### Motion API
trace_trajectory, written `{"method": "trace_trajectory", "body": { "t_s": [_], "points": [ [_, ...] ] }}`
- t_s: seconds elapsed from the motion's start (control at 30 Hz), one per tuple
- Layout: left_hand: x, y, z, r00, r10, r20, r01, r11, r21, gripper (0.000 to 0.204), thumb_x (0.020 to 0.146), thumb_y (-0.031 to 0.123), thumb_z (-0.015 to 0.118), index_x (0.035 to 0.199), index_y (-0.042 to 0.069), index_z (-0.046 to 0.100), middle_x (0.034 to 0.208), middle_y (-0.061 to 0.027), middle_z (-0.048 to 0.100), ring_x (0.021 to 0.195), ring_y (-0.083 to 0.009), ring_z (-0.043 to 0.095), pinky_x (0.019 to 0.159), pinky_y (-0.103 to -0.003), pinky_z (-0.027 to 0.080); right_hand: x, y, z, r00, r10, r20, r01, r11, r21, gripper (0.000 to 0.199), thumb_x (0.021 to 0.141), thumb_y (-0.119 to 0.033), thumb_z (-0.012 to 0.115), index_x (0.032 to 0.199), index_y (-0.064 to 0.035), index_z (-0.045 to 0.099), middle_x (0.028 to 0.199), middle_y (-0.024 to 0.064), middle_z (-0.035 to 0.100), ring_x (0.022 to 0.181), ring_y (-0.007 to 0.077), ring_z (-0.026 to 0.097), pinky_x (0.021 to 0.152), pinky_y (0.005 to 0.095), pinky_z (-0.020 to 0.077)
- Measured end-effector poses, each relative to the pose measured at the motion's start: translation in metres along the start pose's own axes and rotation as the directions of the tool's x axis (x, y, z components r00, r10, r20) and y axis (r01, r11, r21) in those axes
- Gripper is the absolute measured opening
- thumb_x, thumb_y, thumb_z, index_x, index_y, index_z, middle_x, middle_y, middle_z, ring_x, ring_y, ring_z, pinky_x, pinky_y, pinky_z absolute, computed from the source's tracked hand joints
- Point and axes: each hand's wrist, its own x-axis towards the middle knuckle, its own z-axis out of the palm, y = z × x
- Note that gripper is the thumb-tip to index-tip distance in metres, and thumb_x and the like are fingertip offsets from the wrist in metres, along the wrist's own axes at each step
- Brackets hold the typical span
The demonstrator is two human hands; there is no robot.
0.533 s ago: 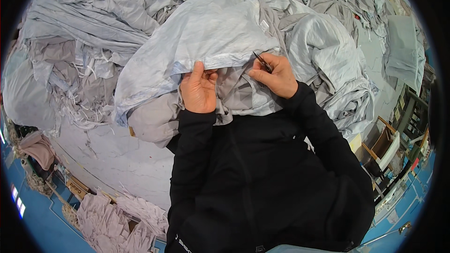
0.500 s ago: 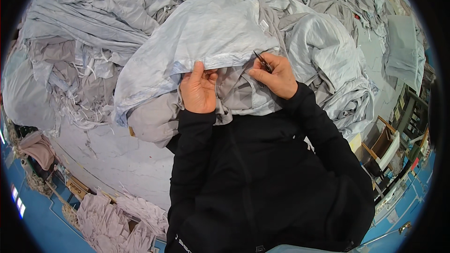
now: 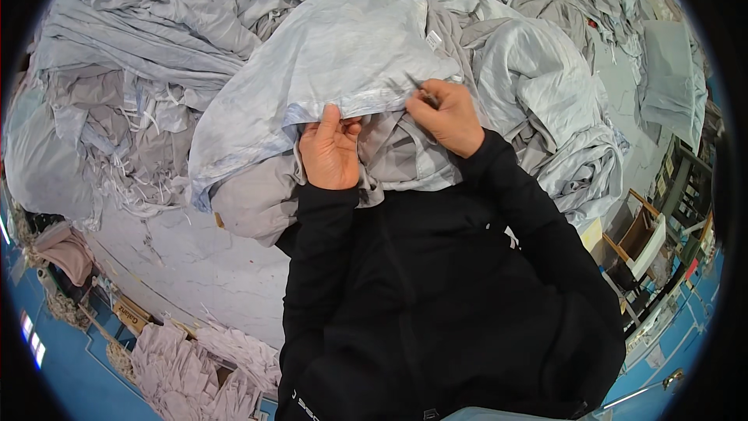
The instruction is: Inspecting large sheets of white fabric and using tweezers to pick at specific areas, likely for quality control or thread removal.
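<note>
Cloth (image 3: 335, 39), pale blue, mid-frame. Which way does it lie from the hands?

Straight above 'em, toward the top of the frame. Its hem (image 3: 374, 101) is the long line: L to R, rising a bit at the R end.

Which hand's nearer?

L hand (image 3: 331, 152), it's on it: thumb on top, fingers tucked under, pinching. R hand (image 3: 446, 118) is by the hem's R end, closed round a small dark tool (image 3: 427, 98).

Tool touching the hem?

Can't tell, tip's blurred. Type of tool's unclear too.

Surface?

Whitish table (image 3: 226, 281), bare lower L of centre. Grey-blue heap (image 3: 140, 23) upper L, another heap (image 3: 538, 70) R of the R hand.

And the room?

Blue floor (image 3: 62, 359) lower L, w/ pinkish fabric (image 3: 167, 366) piled by the table edge.
</note>
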Motion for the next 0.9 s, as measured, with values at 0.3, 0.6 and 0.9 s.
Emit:
{"method": "trace_trajectory", "body": {
  "t_s": [0.3,0.6,0.9],
  "points": [
    [-0.001,-0.001,-0.002,0.999,0.036,-0.001,-0.035,0.993,0.113,0.016,0.094,0.014,0.065,0.106,0.003,0.061,0.094,-0.0062,0.069,0.079,-0.0172,0.064,0.066,-0.028,0.050,-0.017,-0.017,-0.022,0.980,0.178,0.083,-0.196,0.838,0.509,0.013,0.089,-0.009,0.068,0.080,-0.0045,0.060,0.066,-0.0080,0.050,0.055,0.0001,0.039,0.049,0.0206,0.0292],
    [-0.006,0.001,-0.003,0.994,0.071,-0.077,-0.049,0.965,0.256,0.018,0.094,0.015,0.066,0.096,-0.003,0.062,0.085,-0.0106,0.067,0.069,-0.0189,0.065,0.058,-0.029,0.051,-0.033,-0.037,-0.042,0.994,-0.112,0.015,0.096,0.909,0.406,0.016,0.086,-0.005,0.067,0.079,-0.0043,0.052,0.069,-0.0031,0.050,0.054,0.0044,0.041,0.049,0.0220,0.0305],
    [-0.001,0.001,-0.009,0.992,0.058,-0.109,-0.031,0.971,0.235,0.015,0.094,0.012,0.066,0.094,-0.001,0.060,0.084,-0.0099,0.066,0.071,-0.0195,0.065,0.059,-0.028,0.050,-0.027,-0.038,-0.057,0.999,-0.013,-0.048,0.017,0.997,0.075,0.018,0.087,-0.013,0.068,0.081,-0.0002,0.056,0.072,-0.0033,0.052,0.064,0.0035,0.046,0.056,0.0219,0.0366]
  ]
}}
